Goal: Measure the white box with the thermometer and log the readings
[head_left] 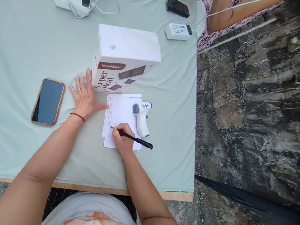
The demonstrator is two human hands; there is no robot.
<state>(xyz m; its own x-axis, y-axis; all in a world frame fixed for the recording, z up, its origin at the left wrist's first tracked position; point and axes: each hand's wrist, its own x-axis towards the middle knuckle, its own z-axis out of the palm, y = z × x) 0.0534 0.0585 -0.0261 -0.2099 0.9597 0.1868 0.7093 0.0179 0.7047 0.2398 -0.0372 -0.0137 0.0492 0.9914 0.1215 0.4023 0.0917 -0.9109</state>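
Observation:
My right hand (pixel 124 137) is closed around a black pen (pixel 138 140), its tip at the paper near a column of small handwriting. The white sheets (pixel 123 115) lie stacked, with writing down their left side. Flat on the cloth, my left hand (pixel 85 95) has its fingers spread and its thumb touching the paper's left edge. A white and blue infrared thermometer (pixel 142 118) rests partly on the sheets' right side. Just beyond the paper stands a white NutriMotion box (pixel 128 47), close to my left fingers.
A smartphone (pixel 48 101) in a brown case lies left of my left hand. At the back are a white device (pixel 72 4) with a cable, another white device (pixel 178 32) and a black object (pixel 178 7). Another person's arm (pixel 222 15) shows at upper right, beyond the table edge.

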